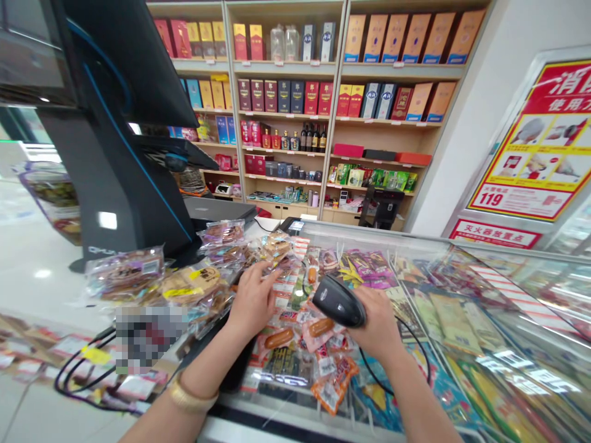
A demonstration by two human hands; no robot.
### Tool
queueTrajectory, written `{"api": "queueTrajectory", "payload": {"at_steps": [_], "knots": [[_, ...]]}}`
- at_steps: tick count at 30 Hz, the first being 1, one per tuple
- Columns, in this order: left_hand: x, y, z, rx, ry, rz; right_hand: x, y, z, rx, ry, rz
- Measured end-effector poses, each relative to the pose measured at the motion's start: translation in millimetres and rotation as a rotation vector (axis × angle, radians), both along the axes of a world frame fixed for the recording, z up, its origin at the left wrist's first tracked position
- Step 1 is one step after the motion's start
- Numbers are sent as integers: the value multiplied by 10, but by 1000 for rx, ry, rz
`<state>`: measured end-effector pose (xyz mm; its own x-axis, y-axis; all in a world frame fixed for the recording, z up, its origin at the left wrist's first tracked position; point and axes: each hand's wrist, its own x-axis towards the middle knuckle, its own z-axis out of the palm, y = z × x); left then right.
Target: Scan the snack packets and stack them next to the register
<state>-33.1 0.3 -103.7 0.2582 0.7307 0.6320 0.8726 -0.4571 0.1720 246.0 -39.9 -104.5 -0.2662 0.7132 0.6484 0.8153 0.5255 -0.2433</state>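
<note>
My right hand (376, 326) is wrapped round a black barcode scanner (339, 301), whose head points left and down at small snack packets (318, 341) lying on the glass counter (462, 344). Its black cable (418, 351) loops away to the right. My left hand (253, 298) rests on the pile of packets, fingers stretched out and index finger touching a packet (277, 271). A gold bracelet (189, 397) is on my left wrist.
A black checkout terminal (115, 154) stands at the left with bagged snacks (127, 274) heaped at its base. Black cables (78, 372) trail at the lower left. Shelves of boxed bottles (295, 92) fill the back wall. A red and yellow poster (540, 141) hangs at the right.
</note>
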Motion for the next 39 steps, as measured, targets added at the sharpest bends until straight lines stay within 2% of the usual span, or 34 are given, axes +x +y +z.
{"api": "queueTrajectory", "payload": {"at_steps": [2,4,7,11,15,19,22,27,31,39], "knots": [[21,-37,33,-148,7,-266,-18,-11,8,0,8,-6],[39,-75,57,-317,45,-412,-38,-24,17,-15,16,-21],[51,-105,69,-452,92,-432,-60,-37,28,-31,20,-29],[45,-93,51,-468,134,-449,-66,-38,28,-18,8,-34],[32,-72,16,-412,155,-405,-63,-31,14,-25,27,-16],[-10,-13,-26,-279,100,-227,-50,-27,5,-47,26,0],[-44,24,-29,-186,48,-152,-48,-36,11,-41,15,-3],[-54,4,-3,18,-19,-137,-87,-69,41,-19,-35,11],[-49,-3,-24,121,-19,-147,-123,-84,63,-48,-69,8],[-48,-14,-22,120,8,-123,-123,-89,77,-105,-58,26]]}}
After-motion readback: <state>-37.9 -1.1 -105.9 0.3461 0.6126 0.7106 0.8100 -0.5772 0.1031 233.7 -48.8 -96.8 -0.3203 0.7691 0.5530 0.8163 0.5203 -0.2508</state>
